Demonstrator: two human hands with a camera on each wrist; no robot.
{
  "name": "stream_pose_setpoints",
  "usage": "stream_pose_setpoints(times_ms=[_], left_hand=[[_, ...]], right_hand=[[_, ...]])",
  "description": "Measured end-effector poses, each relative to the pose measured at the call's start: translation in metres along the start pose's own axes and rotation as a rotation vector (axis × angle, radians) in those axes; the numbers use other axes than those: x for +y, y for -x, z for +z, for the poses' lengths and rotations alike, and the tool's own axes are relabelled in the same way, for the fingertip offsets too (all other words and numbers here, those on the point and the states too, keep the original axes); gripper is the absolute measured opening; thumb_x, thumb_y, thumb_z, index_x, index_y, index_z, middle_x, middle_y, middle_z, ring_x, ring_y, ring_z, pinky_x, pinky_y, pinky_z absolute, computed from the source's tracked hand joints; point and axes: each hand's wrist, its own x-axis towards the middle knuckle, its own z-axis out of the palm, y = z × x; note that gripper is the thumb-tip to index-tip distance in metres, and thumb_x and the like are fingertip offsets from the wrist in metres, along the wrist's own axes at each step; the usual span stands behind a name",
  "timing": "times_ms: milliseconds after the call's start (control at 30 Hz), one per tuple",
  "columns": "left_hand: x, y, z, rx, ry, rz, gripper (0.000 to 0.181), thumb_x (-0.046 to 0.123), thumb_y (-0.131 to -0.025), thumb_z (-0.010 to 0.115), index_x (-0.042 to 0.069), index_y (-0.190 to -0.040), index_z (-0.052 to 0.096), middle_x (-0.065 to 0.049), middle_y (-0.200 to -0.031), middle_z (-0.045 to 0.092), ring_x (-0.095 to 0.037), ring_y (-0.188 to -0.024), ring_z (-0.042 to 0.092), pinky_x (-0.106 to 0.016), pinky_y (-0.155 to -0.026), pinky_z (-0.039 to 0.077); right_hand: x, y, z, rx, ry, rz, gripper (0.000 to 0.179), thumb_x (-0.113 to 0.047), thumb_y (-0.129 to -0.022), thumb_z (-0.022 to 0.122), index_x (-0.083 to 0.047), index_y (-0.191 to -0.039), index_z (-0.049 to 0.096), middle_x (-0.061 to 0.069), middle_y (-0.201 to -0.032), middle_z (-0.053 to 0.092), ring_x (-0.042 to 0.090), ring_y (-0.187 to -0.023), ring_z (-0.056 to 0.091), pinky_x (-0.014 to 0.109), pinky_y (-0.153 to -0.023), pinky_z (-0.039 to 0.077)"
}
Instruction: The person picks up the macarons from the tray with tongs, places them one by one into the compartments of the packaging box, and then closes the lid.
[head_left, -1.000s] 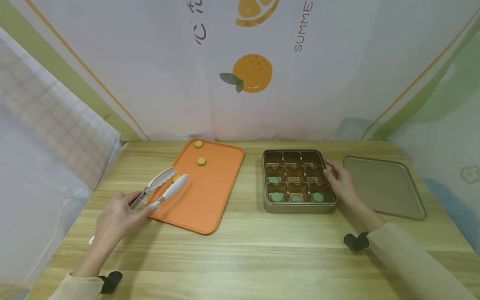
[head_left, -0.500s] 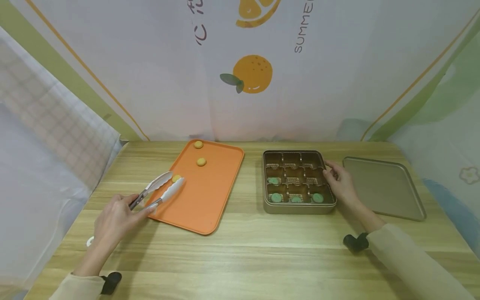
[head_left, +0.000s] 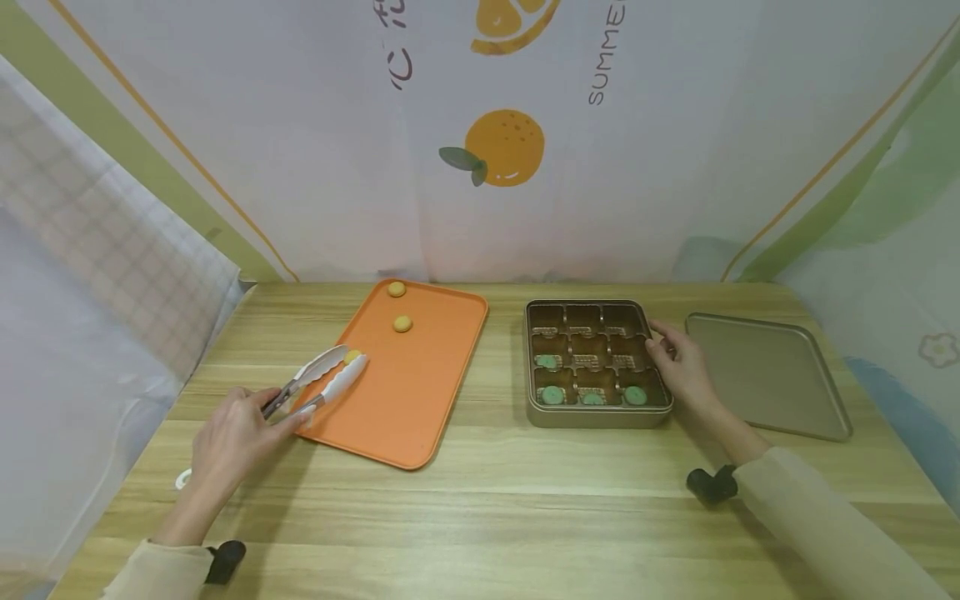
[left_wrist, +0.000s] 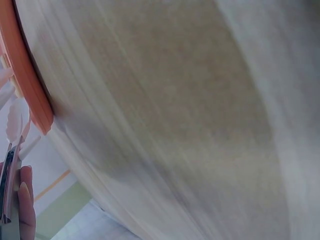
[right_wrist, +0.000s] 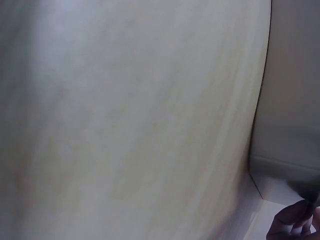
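Head view: I note the left hand (head_left: 234,433), clamped on tongs (head_left: 345,379), has lowered them astride a cookie (head_left: 352,356) by the tray's (head_left: 408,404) left edge, apparently aligned; right hand (head_left: 684,367) clasps the tin (head_left: 600,417).

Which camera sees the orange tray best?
The head view: it shows most of the orange tray, tongs covering a bit. The left wrist view catches only part of its rim; the right wrist view, none.

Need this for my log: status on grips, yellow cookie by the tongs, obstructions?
Left grip holds tongs, tips parted. Right grip on side of tin. Yellow cookie on orange tray, between tips; contact unclear. Nothing seen blocking.
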Motion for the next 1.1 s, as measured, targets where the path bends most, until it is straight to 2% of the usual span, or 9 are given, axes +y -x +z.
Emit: stream_pose_setpoints(times_ms=[267, 833, 933, 1100], left_hand=[[0.001, -0.001, 0.000, 0.004, -0.001, 0.009, 0.065, 0.046, -0.079, 0.071, -0.004, -0.119, 0.060, -0.012, -0.078, 0.048, -0.019, -0.059, 0.040, -0.029, -0.046, 0.032], [-0.001, -0.001, 0.001, 0.017, 0.016, 0.023, 0.064, 0.045, -0.080, 0.071, -0.005, -0.118, 0.060, -0.012, -0.079, 0.050, -0.019, -0.061, 0.043, -0.029, -0.046, 0.033], [0.001, -0.002, 0.000, 0.019, 0.022, 0.016, 0.064, 0.046, -0.080, 0.071, -0.003, -0.119, 0.060, -0.011, -0.078, 0.051, -0.020, -0.062, 0.043, -0.029, -0.047, 0.033], [0.010, -0.007, -0.002, 0.058, 0.050, 0.053, 0.062, 0.047, -0.077, 0.073, -0.001, -0.116, 0.064, -0.014, -0.081, 0.059, -0.021, -0.066, 0.049, -0.029, -0.049, 0.034]], right_hand=[[-0.002, 0.001, -0.001, -0.002, -0.011, -0.015, 0.037, -0.006, -0.096, 0.049, 0.012, -0.128, 0.048, 0.009, -0.073, 0.048, 0.001, -0.058, 0.041, 0.020, -0.052, 0.037], [-0.003, 0.001, -0.001, 0.008, -0.009, -0.013, 0.037, -0.005, -0.095, 0.050, 0.013, -0.127, 0.049, 0.009, -0.073, 0.049, 0.001, -0.059, 0.041, 0.019, -0.053, 0.037], [-0.003, 0.000, -0.001, 0.009, -0.014, -0.007, 0.036, -0.005, -0.095, 0.050, 0.012, -0.127, 0.049, 0.010, -0.073, 0.050, 0.001, -0.059, 0.041, 0.019, -0.053, 0.037], [-0.004, 0.000, -0.001, 0.011, -0.017, -0.004, 0.036, -0.005, -0.095, 0.051, 0.012, -0.127, 0.050, 0.009, -0.072, 0.049, 0.001, -0.058, 0.041, 0.020, -0.053, 0.037]])
